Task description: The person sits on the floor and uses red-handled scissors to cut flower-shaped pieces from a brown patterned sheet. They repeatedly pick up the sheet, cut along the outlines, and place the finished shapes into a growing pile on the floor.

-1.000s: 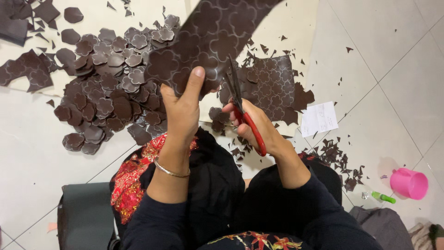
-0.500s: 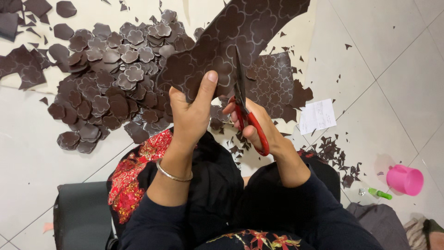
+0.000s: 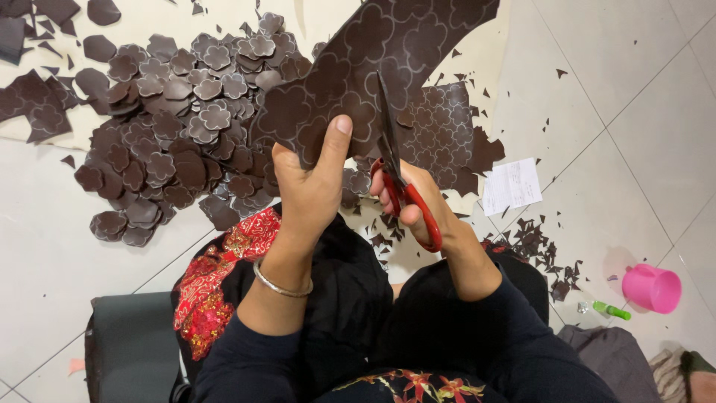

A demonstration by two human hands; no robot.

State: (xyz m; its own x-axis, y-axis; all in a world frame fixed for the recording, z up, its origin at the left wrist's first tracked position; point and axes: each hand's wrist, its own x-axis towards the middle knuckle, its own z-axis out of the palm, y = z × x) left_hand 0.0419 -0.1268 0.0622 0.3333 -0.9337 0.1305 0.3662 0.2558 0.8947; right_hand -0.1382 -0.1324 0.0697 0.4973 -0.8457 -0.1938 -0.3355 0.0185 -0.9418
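My left hand (image 3: 313, 186) grips the lower edge of a dark brown sheet (image 3: 373, 60) marked with flower outlines, thumb pressed on its face, and holds it up over my lap. My right hand (image 3: 418, 201) holds red-handled scissors (image 3: 403, 186) whose dark blades point up into the sheet just right of my left thumb. A big pile of cut-out brown flower shapes (image 3: 179, 134) lies on the white tiled floor to the left.
A second brown patterned sheet (image 3: 447, 127) lies on the floor behind the scissors, with small brown scraps (image 3: 537, 246) scattered right of it. A white paper slip (image 3: 512, 185), a pink cup (image 3: 652, 287) and a green marker (image 3: 611, 310) sit at right. A dark cushion (image 3: 127, 343) is at lower left.
Both hands have lifted slightly and the sheet has shifted in my left hand. The scissor blades have gone further up into the sheet.
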